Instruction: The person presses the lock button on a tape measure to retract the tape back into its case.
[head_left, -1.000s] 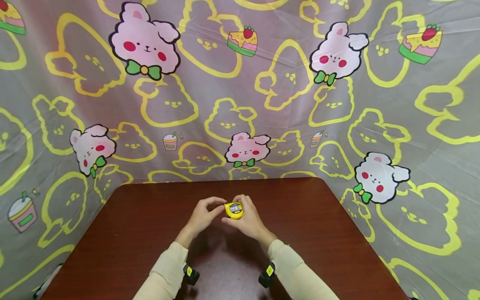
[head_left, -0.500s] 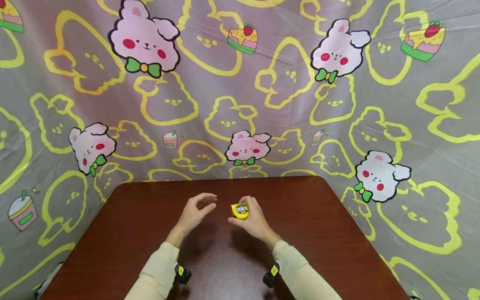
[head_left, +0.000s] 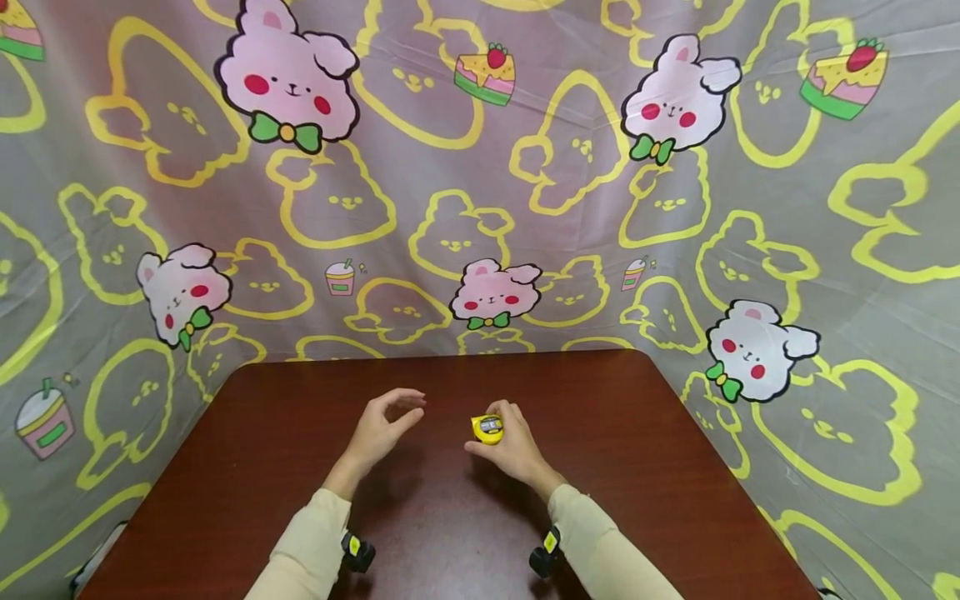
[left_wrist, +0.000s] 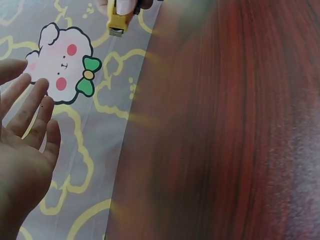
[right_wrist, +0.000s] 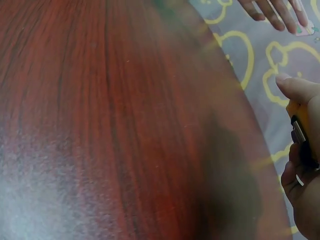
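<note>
A small yellow tape measure (head_left: 488, 429) with a dark and grey label is held in my right hand (head_left: 516, 442), raised over the table. Thumb and fingers grip its sides. In the right wrist view its yellow and black case (right_wrist: 299, 125) shows between thumb and fingers, partly covered by the hand. My left hand (head_left: 380, 429) is apart from it, to its left, with fingers loosely bent and nothing in them. The left wrist view shows the spread fingers of that hand (left_wrist: 30, 125), while the tape measure's metal end tip (left_wrist: 116, 33) points toward the camera.
Below both hands lies a dark reddish-brown wooden table (head_left: 285, 467) with rounded far corners. A grey curtain (head_left: 420, 183) printed with rabbits and yellow outlines hangs behind it and along both sides. Each wrist wears a black camera (head_left: 358, 552).
The left hand has let go of the tape measure's front and drawn away to the left. The right hand has carried the tape measure slightly right and closer to me.
</note>
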